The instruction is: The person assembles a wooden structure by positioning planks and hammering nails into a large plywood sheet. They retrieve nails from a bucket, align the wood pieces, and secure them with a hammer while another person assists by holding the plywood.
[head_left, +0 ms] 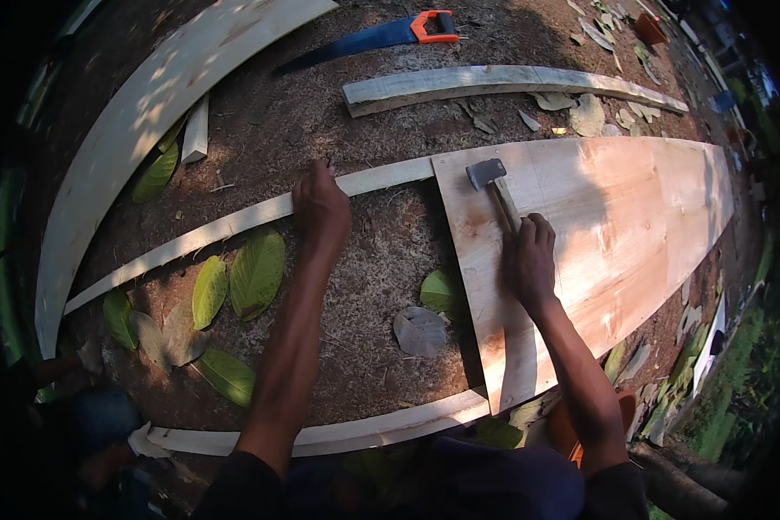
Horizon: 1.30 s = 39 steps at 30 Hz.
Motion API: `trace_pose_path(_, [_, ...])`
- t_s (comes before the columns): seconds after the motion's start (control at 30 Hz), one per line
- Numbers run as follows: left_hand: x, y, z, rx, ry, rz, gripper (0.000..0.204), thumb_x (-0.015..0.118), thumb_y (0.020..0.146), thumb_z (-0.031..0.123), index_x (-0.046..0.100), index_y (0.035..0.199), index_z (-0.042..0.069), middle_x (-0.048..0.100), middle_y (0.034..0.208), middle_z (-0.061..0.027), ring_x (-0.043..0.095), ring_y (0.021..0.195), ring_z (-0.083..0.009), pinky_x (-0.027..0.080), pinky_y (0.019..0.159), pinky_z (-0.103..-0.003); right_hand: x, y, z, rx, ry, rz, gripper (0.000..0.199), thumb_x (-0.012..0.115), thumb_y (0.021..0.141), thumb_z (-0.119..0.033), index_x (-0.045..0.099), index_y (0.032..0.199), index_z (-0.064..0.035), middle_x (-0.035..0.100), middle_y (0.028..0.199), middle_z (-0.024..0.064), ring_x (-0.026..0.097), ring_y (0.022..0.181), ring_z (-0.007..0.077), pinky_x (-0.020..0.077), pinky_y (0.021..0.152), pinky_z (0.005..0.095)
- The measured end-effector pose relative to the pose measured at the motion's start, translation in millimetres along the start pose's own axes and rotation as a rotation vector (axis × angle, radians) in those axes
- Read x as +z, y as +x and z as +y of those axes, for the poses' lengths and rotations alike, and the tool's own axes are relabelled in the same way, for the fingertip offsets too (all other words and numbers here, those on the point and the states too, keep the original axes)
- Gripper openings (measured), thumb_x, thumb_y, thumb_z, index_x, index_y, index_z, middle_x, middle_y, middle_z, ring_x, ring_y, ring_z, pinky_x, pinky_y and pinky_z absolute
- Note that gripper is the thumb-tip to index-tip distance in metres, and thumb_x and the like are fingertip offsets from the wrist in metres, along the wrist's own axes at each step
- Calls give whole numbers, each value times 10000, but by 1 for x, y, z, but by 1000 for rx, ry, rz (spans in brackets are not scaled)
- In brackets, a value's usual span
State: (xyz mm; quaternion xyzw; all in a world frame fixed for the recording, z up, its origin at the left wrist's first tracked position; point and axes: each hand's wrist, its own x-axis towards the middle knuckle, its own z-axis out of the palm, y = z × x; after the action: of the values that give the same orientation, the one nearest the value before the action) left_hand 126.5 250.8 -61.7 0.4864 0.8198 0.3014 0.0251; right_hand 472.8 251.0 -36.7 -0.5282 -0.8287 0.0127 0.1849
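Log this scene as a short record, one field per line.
Left hand: fingers curled, at the upper wooden strip; whether it grips anything is unclear
Right hand: closed on the wooden-handled tool, its dark metal head over the plywood panel
Panel position: left edge overlapping the upper strip and the lower wooden strip
Beyond: blue-bladed handsaw, thick timber
Far left: long pale sheet
Ground: brown soil, scattered leaves

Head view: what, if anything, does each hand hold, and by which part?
Right hand: the hatchet-like tool, by its wooden handle. Left hand: at the wooden strip; whether it grips cannot be told.
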Motion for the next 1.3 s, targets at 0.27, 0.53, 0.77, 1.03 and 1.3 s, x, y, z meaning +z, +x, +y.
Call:
trace_pose_path(0.27, [0, -7, -1, 10, 19, -70, 127, 526, 1007, 84, 571, 1111, 26, 649, 1006, -196, 617, 954, -394, 450, 889, -510, -6, 2, -4, 94, -7, -116, 391, 616, 970, -106, 468, 1284, 73, 476, 1336, 299, 460, 1249, 481, 425, 1049, 528])
trace_pose_path(0.53, [15, -13, -5, 94, 89, 63, 183, 516, 990, 63, 582, 1150, 4, 656, 968, -177, 637, 932, -372, 450, 925, -495, -11, 9, -14, 104, -3, -151, 410, 635, 936, -53, 466, 1289, 71, 485, 1316, 292, 476, 1231, 475, 439, 1029, 528])
trace_pose_path(0.77, [12, -13, -6, 96, 140, 24, 188, 497, 1009, 101, 584, 1151, 15, 665, 980, -177, 643, 929, -364, 447, 914, -489, -8, 5, -10, 69, -6, -104, 413, 636, 937, -62, 467, 1291, 67, 488, 1303, 287, 481, 1218, 469, 440, 1023, 525])
trace_pose_path(1.03, [-8, 0, 7, -38, 47, -115, 157, 439, 1062, 148, 540, 1086, 31, 677, 999, -203, 633, 951, -393, 429, 895, -492, -5, 5, -3, 58, -9, -61, 375, 622, 961, -134, 484, 1254, 57, 490, 1335, 279, 459, 1246, 467, 425, 1051, 517])
trace_pose_path(1.3, [4, 5, -14, 87, -222, 73, 226, 574, 1005, 127, 686, 1149, -6, 675, 995, -179, 655, 915, -364, 487, 894, -462, -1, -6, 2, 24, 15, -13, 412, 635, 959, -182, 493, 1272, 45, 487, 1351, 271, 461, 1253, 463, 432, 1051, 510])
